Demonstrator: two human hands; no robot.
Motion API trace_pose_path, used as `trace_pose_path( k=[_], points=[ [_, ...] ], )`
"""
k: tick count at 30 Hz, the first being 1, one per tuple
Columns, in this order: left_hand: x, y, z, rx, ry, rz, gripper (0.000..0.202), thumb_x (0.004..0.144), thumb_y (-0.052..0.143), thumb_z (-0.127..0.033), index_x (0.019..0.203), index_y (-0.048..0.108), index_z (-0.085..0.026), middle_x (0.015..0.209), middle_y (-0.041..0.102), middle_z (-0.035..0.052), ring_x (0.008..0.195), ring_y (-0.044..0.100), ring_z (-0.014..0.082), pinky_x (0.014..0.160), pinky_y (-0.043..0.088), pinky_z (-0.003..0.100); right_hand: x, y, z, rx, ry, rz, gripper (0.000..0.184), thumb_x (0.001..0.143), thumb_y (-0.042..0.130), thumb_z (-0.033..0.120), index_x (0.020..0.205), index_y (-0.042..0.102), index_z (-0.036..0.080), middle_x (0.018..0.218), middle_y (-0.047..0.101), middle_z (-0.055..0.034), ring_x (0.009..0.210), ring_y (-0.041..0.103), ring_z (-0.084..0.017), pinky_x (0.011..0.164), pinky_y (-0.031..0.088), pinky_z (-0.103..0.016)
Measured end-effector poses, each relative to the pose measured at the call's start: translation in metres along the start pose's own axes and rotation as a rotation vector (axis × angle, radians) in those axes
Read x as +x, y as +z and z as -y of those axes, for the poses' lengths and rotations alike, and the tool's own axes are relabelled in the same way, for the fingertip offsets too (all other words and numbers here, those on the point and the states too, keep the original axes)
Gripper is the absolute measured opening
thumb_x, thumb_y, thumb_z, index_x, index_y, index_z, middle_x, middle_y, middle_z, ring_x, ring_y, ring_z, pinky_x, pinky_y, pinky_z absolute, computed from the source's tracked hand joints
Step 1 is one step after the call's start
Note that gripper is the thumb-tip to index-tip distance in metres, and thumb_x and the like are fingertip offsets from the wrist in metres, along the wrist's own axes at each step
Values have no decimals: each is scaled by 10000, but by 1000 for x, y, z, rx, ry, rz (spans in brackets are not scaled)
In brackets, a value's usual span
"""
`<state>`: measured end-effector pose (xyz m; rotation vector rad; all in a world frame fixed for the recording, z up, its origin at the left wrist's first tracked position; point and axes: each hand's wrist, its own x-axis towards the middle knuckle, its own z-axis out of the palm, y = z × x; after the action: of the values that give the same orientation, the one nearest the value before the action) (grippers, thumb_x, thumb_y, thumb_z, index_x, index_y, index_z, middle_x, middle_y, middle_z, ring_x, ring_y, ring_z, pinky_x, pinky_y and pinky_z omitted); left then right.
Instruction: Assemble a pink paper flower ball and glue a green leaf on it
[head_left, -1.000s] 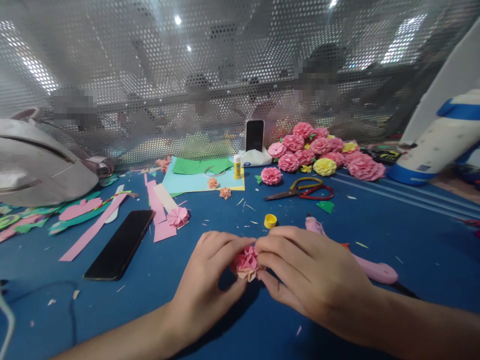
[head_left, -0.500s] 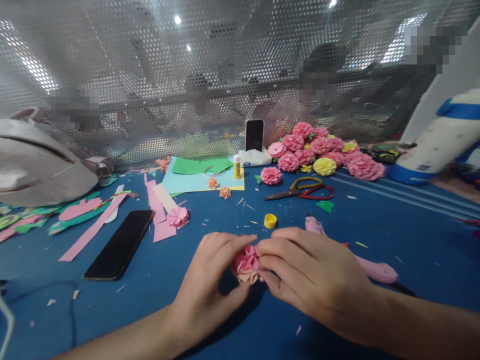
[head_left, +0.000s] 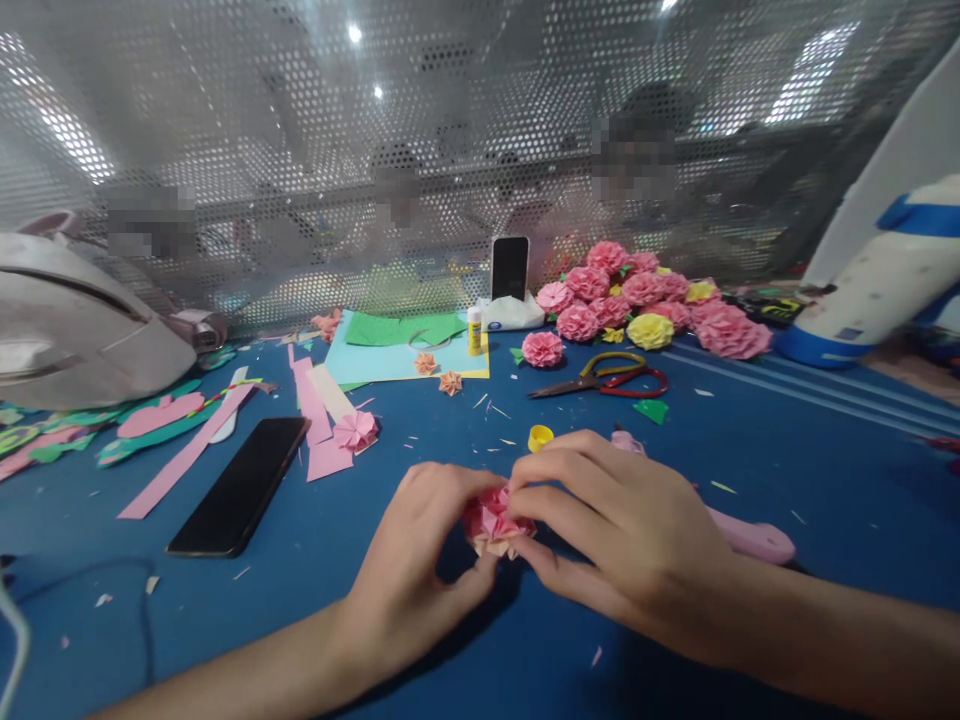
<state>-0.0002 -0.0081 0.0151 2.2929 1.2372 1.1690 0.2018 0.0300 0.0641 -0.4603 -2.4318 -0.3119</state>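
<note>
Between my two hands is a pink paper flower (head_left: 493, 517) with a pale peach layer along its lower edge. My left hand (head_left: 420, 560) curls around its left side, thumb below and fingers over the top. From the right, my right hand (head_left: 622, 540) pinches the petals with its fingertips. Just beyond the right hand sits a small yellow cap (head_left: 539, 437). A pink glue gun (head_left: 750, 535) lies partly hidden behind that hand.
Scissors (head_left: 600, 378), a glue stick (head_left: 475, 332) and a heap of paper flowers (head_left: 641, 290) lie farther back. A black phone (head_left: 238, 487) and pink paper strips (head_left: 187, 452) are to the left. A white-and-blue bottle (head_left: 874, 275) leans at right, before a perforated metal screen (head_left: 315, 150).
My right hand has shifted slightly, its fingers lifting and spreading a little over the petals, now partly covering the glue gun's front. The left hand stays around the flower.
</note>
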Motion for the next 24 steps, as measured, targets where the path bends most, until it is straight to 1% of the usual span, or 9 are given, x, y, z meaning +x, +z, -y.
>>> trace_pose_path(
  k=[5,8,10,13,16,19,22,24],
  points=[
    [-1,3,0,27,9,41,359,887,592,-113,1214,525,-245,1045,670,33,939,593,200,837,479,349,-6,9,1,-110,-32,60,191,959,519,133,843,671,138,967,678,-71,883,609,-210,735,535,-380],
    [-2,6,1,11,-5,53,377,873,592,-100,1212,523,-250,1056,675,35,946,601,205,831,490,350,-12,15,2,-195,-53,42,238,967,472,104,843,670,151,1009,686,-66,933,590,-224,713,515,-376],
    [-2,7,2,7,-4,54,380,868,598,-99,1206,522,-254,1052,675,30,945,602,205,829,493,350,-16,19,2,-213,-55,16,249,973,471,111,843,673,177,1056,688,-59,967,580,-226,683,495,-361],
    [-1,8,2,4,-9,57,372,865,600,-95,1193,526,-254,1040,673,24,944,602,201,831,495,350,-21,23,3,-216,-43,13,245,980,486,142,839,678,198,1110,682,-54,958,585,-221,651,471,-358],
    [0,8,1,0,-15,61,361,859,595,-81,1174,535,-249,1036,674,24,948,603,201,837,497,354,-23,23,6,-236,-67,30,245,980,474,131,869,688,177,1156,669,-70,938,598,-222,638,456,-371],
    [0,10,0,1,-29,62,390,862,594,-88,1206,522,-259,1070,673,27,974,608,205,856,505,363,-21,21,8,-284,-97,52,278,971,427,72,914,690,142,1102,681,-97,914,610,-226,664,462,-385],
    [-2,13,2,-18,-58,29,509,866,617,-128,1326,450,-269,1210,643,57,1086,605,224,941,502,398,-17,18,7,-318,-119,29,325,965,390,19,922,696,116,987,704,-91,853,623,-207,664,480,-371],
    [-4,14,3,-63,-72,5,587,852,646,-146,1374,406,-266,1286,606,73,1165,587,231,1003,485,413,-14,16,6,-314,-118,-3,336,969,381,6,940,704,97,966,714,-83,849,630,-196,645,491,-350]
  ],
)
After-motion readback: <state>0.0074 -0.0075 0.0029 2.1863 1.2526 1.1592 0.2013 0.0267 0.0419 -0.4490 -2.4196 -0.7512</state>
